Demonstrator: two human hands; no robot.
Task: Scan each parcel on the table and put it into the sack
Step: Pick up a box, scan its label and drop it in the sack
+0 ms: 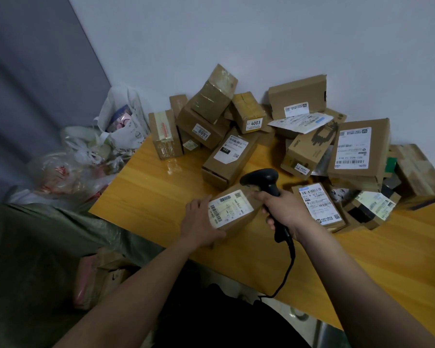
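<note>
Two bare arms reach out from the bottom of the view toward a yellow wooden desk. On the near left, below the desk edge, sits a big green sack with its mouth wide, and some brown and pink packs lie inside it. The left hand lies on the left end of a small brown parcel that rests on the desk near the front edge. Its fingers are bent around the box end, so this grip is holding the parcel. A white label with black bars faces up on the parcel. The right hand is wrapped tight around the handle of a black scanner. The scanner head hangs just above the far end of the parcel and points down at it. A black cord runs from the handle back over the desk edge. Just to the right lies another box with a label. Farther back, a big pile of brown boxes leans on the pale wall, and two of them show the numbers 8093 and 4003. At the far left corner, beside the desk, stand white and clear plastic bags full of things.
</note>
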